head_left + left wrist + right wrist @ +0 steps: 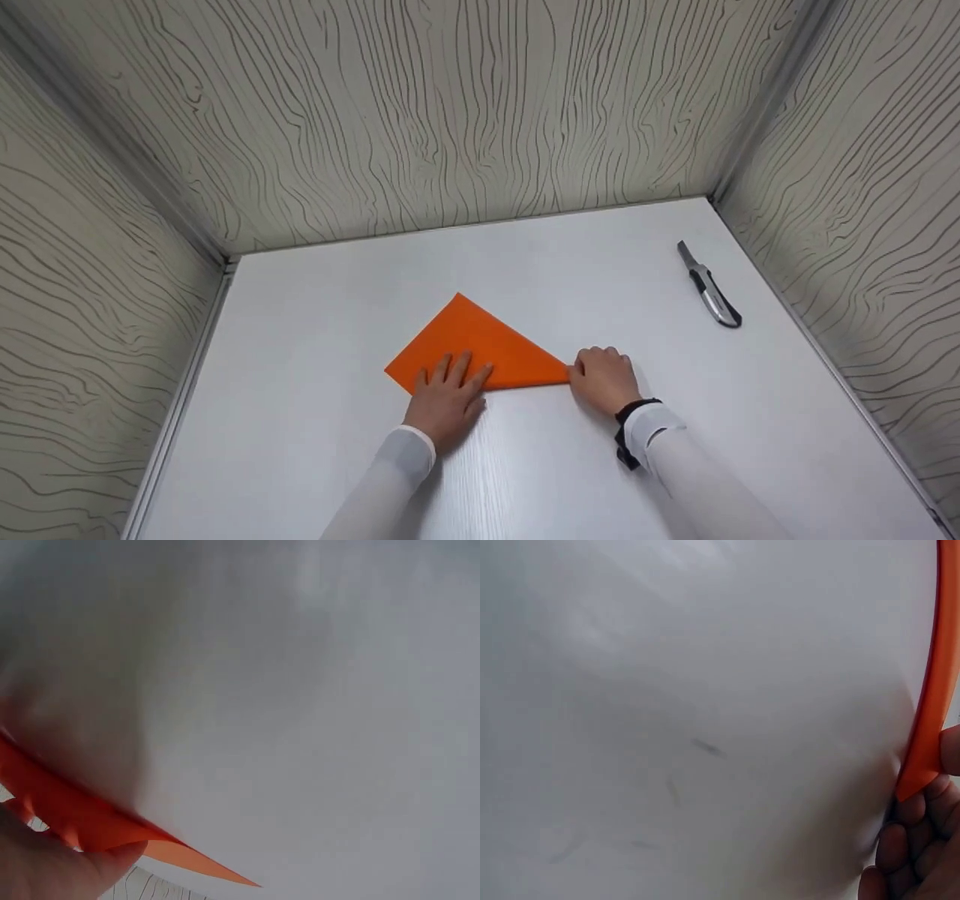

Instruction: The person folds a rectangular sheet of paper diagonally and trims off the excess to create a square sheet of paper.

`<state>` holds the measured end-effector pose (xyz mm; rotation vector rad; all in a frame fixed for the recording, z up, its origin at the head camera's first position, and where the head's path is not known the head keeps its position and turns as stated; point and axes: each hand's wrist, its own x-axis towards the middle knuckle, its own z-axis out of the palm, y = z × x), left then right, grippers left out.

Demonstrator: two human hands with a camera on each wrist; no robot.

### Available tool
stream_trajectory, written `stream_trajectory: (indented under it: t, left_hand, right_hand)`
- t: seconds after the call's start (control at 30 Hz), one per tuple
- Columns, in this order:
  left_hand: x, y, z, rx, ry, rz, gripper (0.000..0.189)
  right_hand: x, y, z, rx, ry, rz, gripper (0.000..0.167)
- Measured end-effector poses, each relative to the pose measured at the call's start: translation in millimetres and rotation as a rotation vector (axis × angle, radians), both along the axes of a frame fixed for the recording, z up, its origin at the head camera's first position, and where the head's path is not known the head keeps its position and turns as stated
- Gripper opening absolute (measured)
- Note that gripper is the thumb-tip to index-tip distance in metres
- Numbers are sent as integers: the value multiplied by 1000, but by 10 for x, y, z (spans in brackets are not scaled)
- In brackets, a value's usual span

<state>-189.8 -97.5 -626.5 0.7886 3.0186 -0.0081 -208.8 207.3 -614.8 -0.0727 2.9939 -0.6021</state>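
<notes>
A folded sheet of orange paper lies on the white table, with one corner pointing away and a long taper to the right. My left hand rests on its lower left part with the fingers spread and straight. At the right tip, my right hand pinches the paper between thumb and curled fingers. In the right wrist view the narrow end of the paper sits between thumb and fingers. The left wrist view shows the paper's near edge slightly raised beside the left thumb.
A utility knife with a grey and black handle lies at the table's back right. Wood-grain-patterned panels wall in the back and both sides of the table.
</notes>
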Motion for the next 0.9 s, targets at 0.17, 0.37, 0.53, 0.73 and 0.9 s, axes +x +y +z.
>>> stream_trajectory:
  t: [0.17,0.37,0.53,0.73,0.9]
  left_hand:
    - [-33,63,21,-43,9,43,57]
    - [-26,92,33,-61,-8,59,54]
    - [-26,101,42,-46,3,51,53]
    - [-24,104,52,-54,28,40,52]
    - [-20,100,47,-59,22,52,54]
  right_hand:
    - [-10,0,-8,1,-12,-3,21]
    - [-19,4,2,-12,-18,-3,21]
    - [-9,12,24,-27,-19,-11,20]
    - [9,12,25,-38,-2,-24,20]
    - [11,0,13,-69,-18,-48,20]
